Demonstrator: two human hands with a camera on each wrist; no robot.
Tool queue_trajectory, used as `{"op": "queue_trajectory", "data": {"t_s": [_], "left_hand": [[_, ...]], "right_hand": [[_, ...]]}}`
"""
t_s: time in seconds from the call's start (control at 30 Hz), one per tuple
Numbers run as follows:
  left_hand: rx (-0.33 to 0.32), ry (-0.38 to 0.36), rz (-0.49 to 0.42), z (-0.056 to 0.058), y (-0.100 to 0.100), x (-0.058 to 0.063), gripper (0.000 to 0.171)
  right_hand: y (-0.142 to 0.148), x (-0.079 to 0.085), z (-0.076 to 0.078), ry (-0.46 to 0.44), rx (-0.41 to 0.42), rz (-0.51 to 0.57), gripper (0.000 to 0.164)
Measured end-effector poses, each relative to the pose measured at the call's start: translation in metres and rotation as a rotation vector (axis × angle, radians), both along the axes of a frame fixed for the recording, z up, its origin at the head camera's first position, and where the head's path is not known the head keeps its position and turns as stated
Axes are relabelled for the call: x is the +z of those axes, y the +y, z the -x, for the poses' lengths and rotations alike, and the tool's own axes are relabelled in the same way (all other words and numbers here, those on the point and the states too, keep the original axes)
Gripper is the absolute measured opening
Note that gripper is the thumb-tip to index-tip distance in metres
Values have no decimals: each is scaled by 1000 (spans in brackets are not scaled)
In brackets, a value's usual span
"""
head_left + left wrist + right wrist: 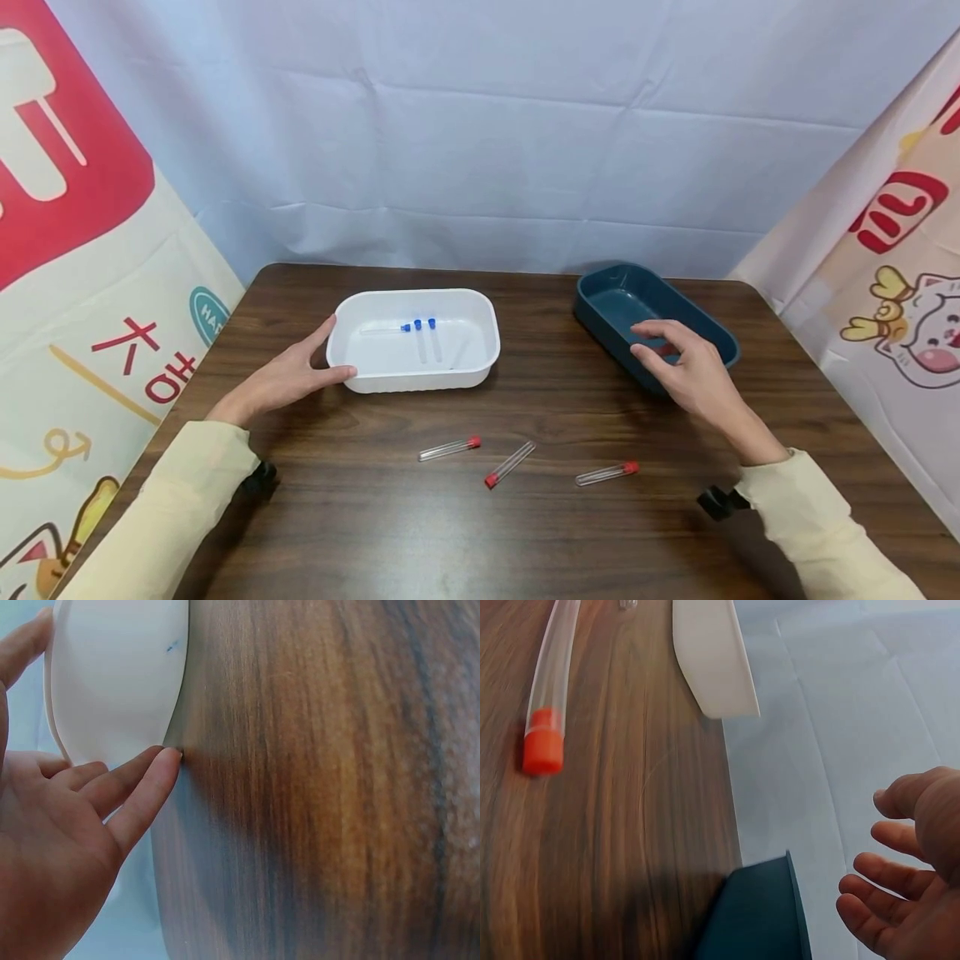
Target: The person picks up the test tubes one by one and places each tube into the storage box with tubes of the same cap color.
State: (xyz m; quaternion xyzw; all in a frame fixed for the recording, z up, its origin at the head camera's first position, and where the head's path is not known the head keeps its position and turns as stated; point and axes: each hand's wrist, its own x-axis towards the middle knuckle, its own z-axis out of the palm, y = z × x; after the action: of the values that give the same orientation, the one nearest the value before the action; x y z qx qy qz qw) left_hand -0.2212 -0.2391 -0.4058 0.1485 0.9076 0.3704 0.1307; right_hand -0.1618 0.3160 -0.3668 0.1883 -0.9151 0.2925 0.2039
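Note:
My left hand [288, 375] spans the left end of a white tray [420, 382], its extended fingers and thumb touching the outer side and rim. Inside that tray lie test tubes with blue caps [431, 323]. My right hand [693, 367] hovers over the near side of a dark blue tray [600, 333], fingers loosely bent and apart, holding nothing. A bit of red shows behind its fingers, partly hidden. On the table in front lie three clear test tubes with red caps: a left one [448, 450], a middle one [512, 463] and a right one [606, 474].
Everything stands on a dark wood-grain table [360, 517]. A pale cloth [480, 167] hangs behind its far edge. Printed sheets [900, 275] hang at both sides. The white tray is left of centre, the dark blue one sits angled at the right.

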Motion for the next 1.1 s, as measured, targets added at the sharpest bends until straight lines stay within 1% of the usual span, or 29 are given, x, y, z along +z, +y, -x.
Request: {"op": "queue_trajectory", "data": {"t_s": [0.27, 0.4, 0.5, 0.6, 0.73, 0.93, 1.1], "left_hand": [[-3, -2, 0, -1, 2, 2, 110], [-3, 2, 0, -1, 2, 2, 109], [-4, 0, -1, -1, 2, 1, 109], [-1, -6, 1, -1, 2, 1, 109], [1, -10, 1, 0, 2, 1, 110], [-3, 0, 0, 0, 1, 1, 109], [5, -14, -1, 0, 0, 1, 109]], "right_hand": [[19, -5, -6, 1, -65, 38, 28], [25, -6, -9, -3, -133, 58, 26], [29, -5, -12, -5, -208, 57, 24], [33, -6, -16, -16, -284, 48, 25], [41, -6, -21, -28, -365, 39, 28], [54, -9, -23, -46, -443, 34, 31], [60, -10, -23, -73, -494, 28, 35]]}}
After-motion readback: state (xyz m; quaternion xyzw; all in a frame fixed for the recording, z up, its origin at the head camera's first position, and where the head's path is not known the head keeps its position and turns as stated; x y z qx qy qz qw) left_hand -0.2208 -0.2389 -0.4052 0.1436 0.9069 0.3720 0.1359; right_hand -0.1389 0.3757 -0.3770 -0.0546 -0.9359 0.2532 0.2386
